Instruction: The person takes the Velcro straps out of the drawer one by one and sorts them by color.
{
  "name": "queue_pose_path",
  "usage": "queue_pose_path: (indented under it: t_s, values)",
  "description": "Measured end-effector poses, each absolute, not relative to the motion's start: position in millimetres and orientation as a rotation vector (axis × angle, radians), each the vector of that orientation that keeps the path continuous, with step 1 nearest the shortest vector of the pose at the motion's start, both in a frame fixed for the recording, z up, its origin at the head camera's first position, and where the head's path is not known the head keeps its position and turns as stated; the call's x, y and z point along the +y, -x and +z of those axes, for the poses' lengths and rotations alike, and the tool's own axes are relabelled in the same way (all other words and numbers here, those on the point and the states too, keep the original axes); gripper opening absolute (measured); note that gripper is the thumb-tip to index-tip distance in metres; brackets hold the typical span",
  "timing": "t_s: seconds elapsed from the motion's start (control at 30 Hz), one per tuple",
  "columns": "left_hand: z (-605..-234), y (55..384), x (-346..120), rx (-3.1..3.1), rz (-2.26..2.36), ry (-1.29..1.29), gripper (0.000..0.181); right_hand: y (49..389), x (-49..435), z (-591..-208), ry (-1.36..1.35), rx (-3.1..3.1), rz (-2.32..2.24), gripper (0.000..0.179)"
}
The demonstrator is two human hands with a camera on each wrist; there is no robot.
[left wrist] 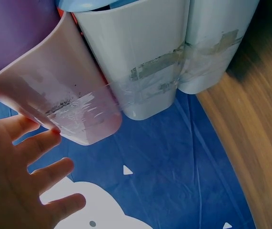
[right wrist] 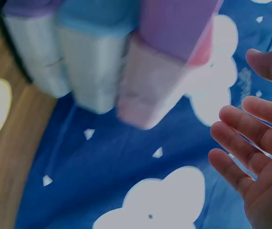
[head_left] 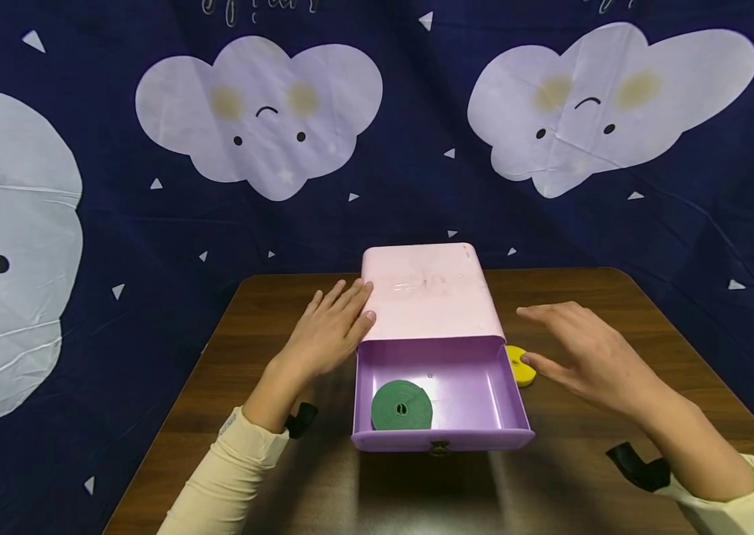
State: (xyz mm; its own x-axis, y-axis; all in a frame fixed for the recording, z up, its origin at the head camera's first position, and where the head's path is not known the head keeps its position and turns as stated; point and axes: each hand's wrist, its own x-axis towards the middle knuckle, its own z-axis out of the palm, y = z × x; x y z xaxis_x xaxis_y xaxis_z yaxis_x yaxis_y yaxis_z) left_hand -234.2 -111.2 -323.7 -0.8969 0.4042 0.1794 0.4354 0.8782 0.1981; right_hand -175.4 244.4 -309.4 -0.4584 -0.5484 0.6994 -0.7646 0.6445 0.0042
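Note:
A drawer unit with a pink top (head_left: 426,297) stands on the table, its purple drawer (head_left: 470,390) pulled out toward me. Inside the drawer, at the front left, lies a green roll of coiled strip (head_left: 386,405). My left hand (head_left: 326,331) touches the left side of the pink casing with fairly straight fingers. In the left wrist view, its fingertips meet the pink wall (left wrist: 85,109). My right hand (head_left: 593,353) hovers right of the unit, fingers extended and holding nothing. Below and beside it, a yellow roll (head_left: 519,365) lies on the table, partly hidden by the drawer.
Below the pink tier, the wrist views show white tiers (left wrist: 136,52) with a blue drawer (right wrist: 97,16), joined by clear tape. The wooden table (head_left: 270,319) extends on both sides. Behind it hangs a dark blue cloth (head_left: 417,215) with clouds.

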Motion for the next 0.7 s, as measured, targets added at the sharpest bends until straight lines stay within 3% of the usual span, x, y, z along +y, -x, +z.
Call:
queue_pose_path:
  t_s: [0.5, 0.7]
  values:
    - [-325, 235, -113, -2.905, -0.348, 0.665, 0.056, 154, 178, -286, -1.300, -2.149, 0.359, 0.049]
    - [-325, 235, -113, -2.909, -0.337, 0.657, 0.057, 158, 160, -291, -1.368, -2.230, 0.279, 0.060]
